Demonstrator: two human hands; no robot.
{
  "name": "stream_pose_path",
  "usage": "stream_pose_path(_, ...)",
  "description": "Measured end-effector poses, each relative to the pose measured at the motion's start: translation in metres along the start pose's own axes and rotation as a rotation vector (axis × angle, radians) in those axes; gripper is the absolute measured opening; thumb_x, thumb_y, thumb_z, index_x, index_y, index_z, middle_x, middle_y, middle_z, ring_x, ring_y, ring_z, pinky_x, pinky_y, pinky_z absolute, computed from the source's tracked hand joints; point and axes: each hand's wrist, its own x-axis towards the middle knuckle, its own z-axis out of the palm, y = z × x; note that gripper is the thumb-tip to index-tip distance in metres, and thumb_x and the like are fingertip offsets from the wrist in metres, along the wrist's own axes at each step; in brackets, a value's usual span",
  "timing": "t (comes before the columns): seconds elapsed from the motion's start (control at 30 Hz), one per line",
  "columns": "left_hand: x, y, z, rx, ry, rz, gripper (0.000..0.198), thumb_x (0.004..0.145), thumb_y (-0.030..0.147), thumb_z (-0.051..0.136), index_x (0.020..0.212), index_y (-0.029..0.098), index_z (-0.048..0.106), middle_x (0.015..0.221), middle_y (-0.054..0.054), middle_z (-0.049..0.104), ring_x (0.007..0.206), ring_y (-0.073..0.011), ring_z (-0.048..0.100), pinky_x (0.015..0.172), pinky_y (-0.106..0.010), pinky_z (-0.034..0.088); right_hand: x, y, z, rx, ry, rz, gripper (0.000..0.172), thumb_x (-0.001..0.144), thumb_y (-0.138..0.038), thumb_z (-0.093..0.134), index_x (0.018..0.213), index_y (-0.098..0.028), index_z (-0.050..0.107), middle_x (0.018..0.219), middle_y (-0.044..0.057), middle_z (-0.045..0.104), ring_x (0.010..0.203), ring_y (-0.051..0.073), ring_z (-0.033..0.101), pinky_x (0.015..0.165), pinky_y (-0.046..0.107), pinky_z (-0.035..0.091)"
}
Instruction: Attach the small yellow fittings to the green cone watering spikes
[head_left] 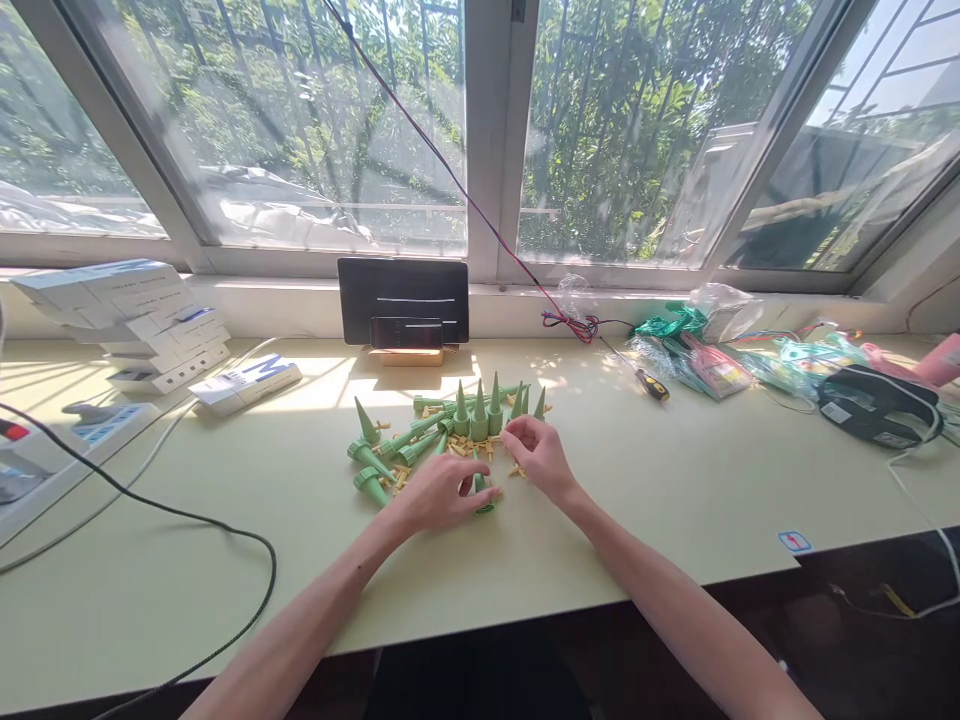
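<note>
My left hand curls its thumb and fingers around a green plastic cone-shaped spike, whose wide end is low, near the thumb. To its right my right hand is closed in a pinch at the edge of the pile; what lies between its fingertips is too small to make out. Several more green spikes lie around the hands, one of them a lying spike at the left. Beyond the hands a few stand upright, such as the tall spike. Small yellow plastic fittings are scattered among them.
A tablet and a phone rest on a wooden stand at the back. White boxes, a power strip and a black cable are on the left. A screwdriver and bagged items lie right.
</note>
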Motion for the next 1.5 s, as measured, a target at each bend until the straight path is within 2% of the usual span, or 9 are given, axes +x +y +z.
stream_pose_path(0.2,0.0,0.002,0.0,0.007,-0.012,0.02,0.031,0.09,0.043,0.055,0.077,0.019,0.071,0.056,0.002,0.06,0.051,-0.0109,0.049,0.06,-0.025,0.038,0.0,0.0,0.0,-0.015,-0.007,-0.005,0.019,0.085,-0.037,0.064,0.082,-0.019,0.06,0.071,0.001,0.059,0.059,0.014,0.053,0.05,0.025,0.043)
stream_pose_path(0.33,-0.001,0.002,0.001,0.001,0.004,0.035,0.03,0.09,0.041,0.055,0.074,0.019,0.069,0.052,0.003,0.055,0.048,-0.01,0.043,0.055,-0.024,0.035,0.0,-0.001,0.001,-0.013,-0.011,-0.002,0.018,0.085,-0.037,0.064,0.083,-0.019,0.06,0.072,0.001,0.06,0.06,0.014,0.054,0.05,0.025,0.043)
stream_pose_path(0.63,-0.002,0.003,0.0,-0.014,0.073,0.106,0.02,0.092,0.034,0.055,0.091,0.02,0.069,0.064,0.002,0.059,0.058,-0.012,0.052,0.064,-0.026,0.042,-0.001,0.0,0.0,-0.022,-0.029,-0.018,0.018,0.087,-0.037,0.062,0.084,-0.019,0.064,0.068,0.0,0.058,0.057,0.014,0.051,0.05,0.024,0.041)
stream_pose_path(0.83,-0.002,-0.005,0.005,0.001,0.207,0.128,0.02,0.094,0.033,0.055,0.104,0.021,0.067,0.078,-0.002,0.066,0.067,-0.0143,0.058,0.063,-0.026,0.045,-0.002,-0.003,0.0,-0.017,-0.023,-0.017,0.019,0.087,-0.038,0.062,0.083,-0.019,0.064,0.068,0.001,0.06,0.057,0.014,0.054,0.049,0.024,0.043)
stream_pose_path(1.03,-0.001,-0.01,0.008,-0.039,0.342,0.112,0.018,0.094,0.031,0.056,0.107,0.022,0.066,0.085,-0.003,0.066,0.063,-0.0121,0.059,0.06,-0.025,0.05,-0.002,-0.005,0.001,0.011,-0.025,0.002,0.022,0.087,-0.04,0.062,0.083,-0.018,0.063,0.07,0.003,0.065,0.055,0.015,0.057,0.048,0.025,0.045)
stream_pose_path(1.13,0.0,-0.008,0.007,-0.114,0.415,0.077,0.018,0.094,0.032,0.056,0.106,0.021,0.065,0.088,-0.004,0.066,0.064,-0.0112,0.059,0.059,-0.025,0.054,-0.002,-0.004,0.001,0.047,-0.025,0.004,0.025,0.088,-0.042,0.061,0.081,-0.018,0.061,0.068,0.002,0.064,0.051,0.013,0.054,0.047,0.024,0.044)
stream_pose_path(1.27,0.001,-0.006,0.005,-0.283,0.535,0.007,0.019,0.091,0.033,0.06,0.105,0.02,0.065,0.091,-0.005,0.065,0.077,-0.0142,0.063,0.066,-0.026,0.06,-0.001,-0.003,0.002,0.08,-0.032,0.02,0.028,0.088,-0.047,0.06,0.081,-0.019,0.058,0.069,0.002,0.065,0.048,0.012,0.052,0.045,0.024,0.043)
stream_pose_path(1.37,0.001,-0.006,0.002,-0.463,0.578,-0.067,0.021,0.088,0.035,0.064,0.103,0.02,0.065,0.096,-0.006,0.066,0.081,-0.0155,0.064,0.069,-0.028,0.062,-0.002,-0.004,0.002,0.069,-0.043,0.029,0.03,0.087,-0.05,0.061,0.083,-0.02,0.058,0.07,0.002,0.065,0.049,0.013,0.053,0.045,0.025,0.044)
stream_pose_path(1.5,0.002,-0.007,0.001,-0.622,0.605,-0.114,0.022,0.087,0.036,0.066,0.101,0.019,0.063,0.096,-0.005,0.064,0.076,-0.014,0.063,0.069,-0.029,0.063,-0.003,-0.005,0.002,0.058,-0.059,0.024,0.03,0.087,-0.05,0.061,0.083,-0.02,0.058,0.07,0.002,0.063,0.049,0.013,0.052,0.045,0.026,0.043)
